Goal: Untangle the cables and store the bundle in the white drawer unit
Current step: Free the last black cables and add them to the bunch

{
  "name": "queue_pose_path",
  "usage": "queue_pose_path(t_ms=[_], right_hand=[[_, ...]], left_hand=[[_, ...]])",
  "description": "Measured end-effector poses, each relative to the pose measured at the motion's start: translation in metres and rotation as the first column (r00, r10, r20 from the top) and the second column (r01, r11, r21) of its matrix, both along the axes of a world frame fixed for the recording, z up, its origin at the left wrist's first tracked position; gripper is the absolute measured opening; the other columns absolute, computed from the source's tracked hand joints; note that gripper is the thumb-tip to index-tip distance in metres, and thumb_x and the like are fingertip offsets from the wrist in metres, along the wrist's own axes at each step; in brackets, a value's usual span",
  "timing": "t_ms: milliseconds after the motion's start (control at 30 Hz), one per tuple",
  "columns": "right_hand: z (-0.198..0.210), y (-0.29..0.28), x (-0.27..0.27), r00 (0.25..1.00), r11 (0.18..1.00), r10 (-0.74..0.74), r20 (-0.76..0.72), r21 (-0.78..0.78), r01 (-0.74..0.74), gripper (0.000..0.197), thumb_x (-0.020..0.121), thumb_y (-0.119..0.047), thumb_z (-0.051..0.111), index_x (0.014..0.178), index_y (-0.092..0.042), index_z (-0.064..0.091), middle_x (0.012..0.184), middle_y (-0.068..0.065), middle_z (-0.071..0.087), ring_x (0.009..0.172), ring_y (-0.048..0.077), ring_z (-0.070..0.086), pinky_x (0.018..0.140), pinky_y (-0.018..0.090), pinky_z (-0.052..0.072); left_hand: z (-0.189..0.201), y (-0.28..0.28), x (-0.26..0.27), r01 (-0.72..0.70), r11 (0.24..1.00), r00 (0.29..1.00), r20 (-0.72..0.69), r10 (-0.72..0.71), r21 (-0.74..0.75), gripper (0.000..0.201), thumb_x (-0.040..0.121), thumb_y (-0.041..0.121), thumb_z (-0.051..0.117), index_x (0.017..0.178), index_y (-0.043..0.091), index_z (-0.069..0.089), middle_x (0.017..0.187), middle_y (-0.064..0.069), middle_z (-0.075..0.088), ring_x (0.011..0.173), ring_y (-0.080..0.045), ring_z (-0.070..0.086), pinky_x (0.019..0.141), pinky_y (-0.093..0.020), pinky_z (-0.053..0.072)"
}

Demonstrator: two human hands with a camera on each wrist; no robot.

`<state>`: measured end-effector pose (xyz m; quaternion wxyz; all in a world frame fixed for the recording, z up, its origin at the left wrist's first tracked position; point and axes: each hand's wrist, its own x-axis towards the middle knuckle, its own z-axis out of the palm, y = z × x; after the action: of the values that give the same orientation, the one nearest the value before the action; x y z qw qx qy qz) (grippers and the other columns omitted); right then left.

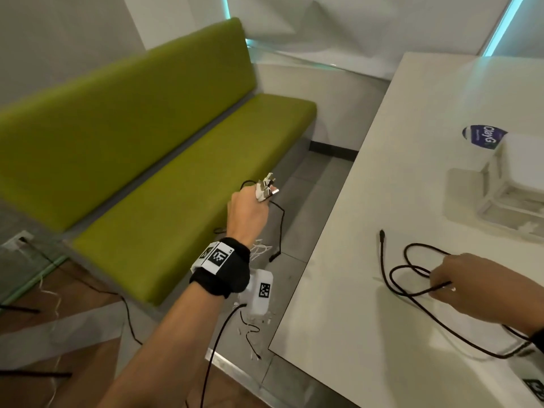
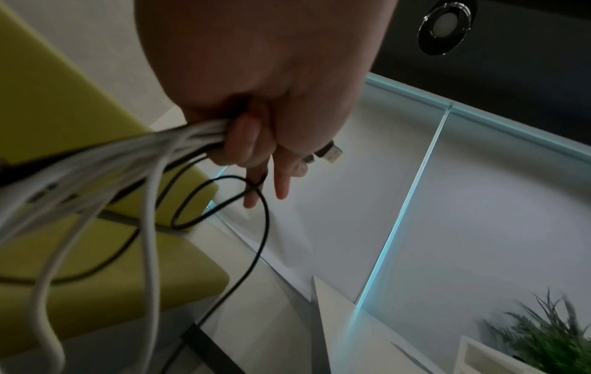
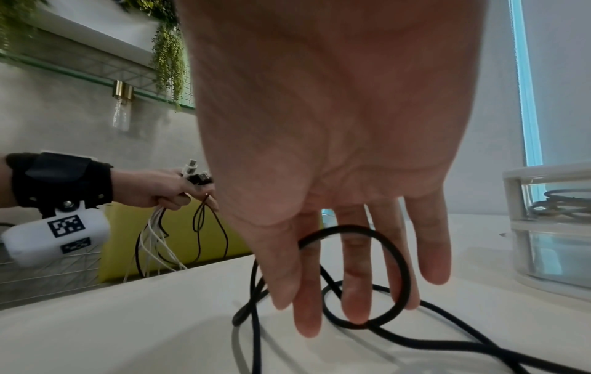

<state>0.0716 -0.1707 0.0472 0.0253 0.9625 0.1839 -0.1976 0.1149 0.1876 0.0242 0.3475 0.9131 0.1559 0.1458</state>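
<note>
Off the worktop's (image 1: 368, 334) left edge, above the green bench (image 1: 164, 184): left hand (image 1: 248, 214) gripping the cable bundle (image 2: 134, 177) by its plugs, letting strands hang free, probably for untangling. Right hand (image 1: 474, 281), fingers (image 3: 307, 303) straight and relaxed, resting on the looped black cable (image 1: 412, 278). White drawer unit (image 1: 506, 184) waiting far right, open worktop between.

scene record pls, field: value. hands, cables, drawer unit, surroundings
left hand: grips cable bundle near the plugs, held out over the green bench, ends hanging
right hand: fingers extended, on black cable
black cable: looped loose on white table, apart from bundle
white drawer unit: on table, far right; a coiled cable already visible inside
bundle stored: not yet
</note>
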Motion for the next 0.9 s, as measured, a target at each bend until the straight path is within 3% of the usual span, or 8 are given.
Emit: queue_pose_path(t_ms=[167, 333, 400, 533, 667, 767, 867, 900], right_hand=[[0.005, 0.006, -0.003, 1.000, 1.000, 0.011, -0.004, 0.002, -0.011, 0.022, 0.093, -0.044, 0.054, 0.071, -0.043, 0.051, 0.080, -0.020, 0.050, 0.086, 0.004, 0.055, 0.077, 0.018, 0.046], [0.009, 0.026, 0.006, 0.999, 0.999, -0.024, 0.036, 0.030, 0.023, 0.016, 0.092, -0.038, 0.056, 0.081, -0.033, 0.066, 0.087, -0.013, 0.065, 0.085, 0.010, 0.061, 0.076, 0.025, 0.050], [0.010, 0.039, 0.013, 0.998, 0.997, -0.034, 0.062, 0.064, 0.030, 0.015, 0.093, -0.037, 0.056, 0.089, -0.031, 0.069, 0.092, -0.009, 0.067, 0.089, 0.015, 0.062, 0.078, 0.028, 0.051], [0.006, 0.058, 0.021, 0.997, 0.995, -0.061, 0.043, 0.086, 0.057, 0.011, 0.093, -0.031, 0.056, 0.086, -0.029, 0.065, 0.094, -0.001, 0.065, 0.087, 0.022, 0.063, 0.072, 0.028, 0.050], [0.001, 0.074, 0.014, 0.997, 0.993, -0.072, 0.007, 0.093, 0.071, 0.016, 0.093, -0.030, 0.054, 0.092, -0.022, 0.068, 0.093, 0.003, 0.066, 0.084, 0.025, 0.063, 0.072, 0.031, 0.052], [0.001, 0.089, 0.009, 0.995, 0.987, -0.098, 0.009, 0.133, 0.096, 0.016, 0.092, -0.027, 0.055, 0.097, -0.022, 0.069, 0.095, 0.004, 0.065, 0.085, 0.026, 0.061, 0.074, 0.032, 0.051], [-0.001, 0.104, 0.009, 0.995, 0.983, -0.091, -0.034, 0.155, 0.096, 0.020, 0.085, -0.021, 0.057, 0.102, -0.025, 0.066, 0.098, 0.000, 0.062, 0.092, 0.024, 0.060, 0.072, 0.029, 0.047], [-0.002, 0.109, 0.009, 0.994, 0.978, -0.072, -0.086, 0.190, 0.088, 0.025, 0.083, -0.021, 0.058, 0.106, -0.026, 0.064, 0.100, -0.003, 0.061, 0.093, 0.022, 0.059, 0.071, 0.027, 0.046]], left_hand=[[0.000, -0.007, -0.001, 0.142, 0.967, 0.988, -0.096, -0.124, 0.211, 0.019, 0.092, 0.018, 0.055, 0.094, 0.016, 0.074, 0.085, -0.009, 0.071, 0.081, -0.034, 0.062, 0.068, -0.042, 0.052], [-0.002, -0.022, 0.000, 0.199, 0.906, 0.979, -0.042, -0.197, 0.373, 0.016, 0.092, 0.007, 0.055, 0.081, 0.005, 0.066, 0.081, -0.008, 0.055, 0.068, -0.031, 0.057, 0.059, -0.041, 0.045], [-0.003, -0.028, 0.002, 0.201, 0.903, 0.979, -0.045, -0.199, 0.379, 0.017, 0.092, 0.007, 0.056, 0.077, 0.003, 0.061, 0.081, -0.006, 0.050, 0.067, -0.030, 0.055, 0.058, -0.039, 0.039], [-0.007, -0.031, 0.003, 0.227, 0.920, 0.974, -0.099, -0.206, 0.320, 0.018, 0.089, 0.002, 0.050, 0.082, 0.006, 0.066, 0.079, -0.008, 0.065, 0.070, -0.030, 0.058, 0.058, -0.036, 0.040], [-0.013, -0.028, 0.005, 0.200, 0.948, 0.980, -0.067, -0.189, 0.246, 0.016, 0.090, 0.020, 0.064, 0.081, 0.009, 0.070, 0.081, -0.005, 0.067, 0.074, -0.024, 0.062, 0.061, -0.037, 0.050], [-0.017, -0.025, 0.001, 0.192, 0.957, 0.981, -0.058, -0.183, 0.219, 0.017, 0.089, 0.027, 0.067, 0.083, 0.011, 0.069, 0.093, -0.002, 0.055, 0.078, -0.019, 0.058, 0.067, -0.032, 0.051], [-0.019, -0.024, -0.003, 0.254, 0.928, 0.961, -0.182, -0.209, 0.274, 0.016, 0.092, 0.015, 0.058, 0.078, 0.008, 0.059, 0.087, -0.008, 0.060, 0.080, -0.029, 0.061, 0.063, -0.035, 0.046], [-0.018, -0.025, -0.006, 0.304, 0.911, 0.939, -0.248, -0.238, 0.278, 0.012, 0.093, 0.011, 0.054, 0.083, 0.009, 0.060, 0.086, -0.011, 0.063, 0.083, -0.032, 0.062, 0.064, -0.036, 0.045]])
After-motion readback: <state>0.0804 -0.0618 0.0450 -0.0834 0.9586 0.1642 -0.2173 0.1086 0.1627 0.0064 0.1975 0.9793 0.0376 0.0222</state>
